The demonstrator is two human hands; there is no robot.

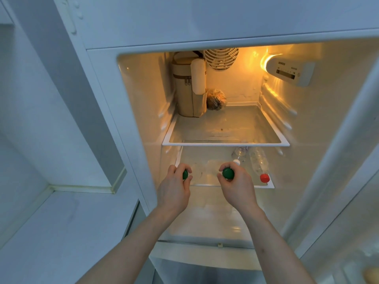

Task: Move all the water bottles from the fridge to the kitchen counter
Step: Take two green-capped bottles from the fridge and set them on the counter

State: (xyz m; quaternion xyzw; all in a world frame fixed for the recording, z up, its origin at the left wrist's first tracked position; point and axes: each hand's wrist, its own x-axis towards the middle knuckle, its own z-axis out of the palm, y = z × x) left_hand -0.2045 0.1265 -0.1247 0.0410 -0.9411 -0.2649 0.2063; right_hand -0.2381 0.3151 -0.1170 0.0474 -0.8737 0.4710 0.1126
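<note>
In the open fridge (pixel 328 124), a zipped bag (pixel 187 89) stands at the back left of the upper shelf (pixel 225 143), a wrapped bundle (pixel 216 99) just right of it. On the lower shelf (pixel 266 186) lie bottles: the left hand (pixel 174 187) grips one (pixel 185 174) at the left, the right hand (pixel 235 185) another (pixel 228 173) mid-shelf, and a third (pixel 260 165) lies to the right.

Green caps (pixel 228 173), red cap (pixel 264 178)

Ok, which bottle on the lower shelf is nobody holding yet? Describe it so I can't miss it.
Look in the open fridge, at the lower glass shelf under the lit one. At its right end a clear bottle lies on its side. It alone has a red cap; both bottles in the hands have green ones.
</note>
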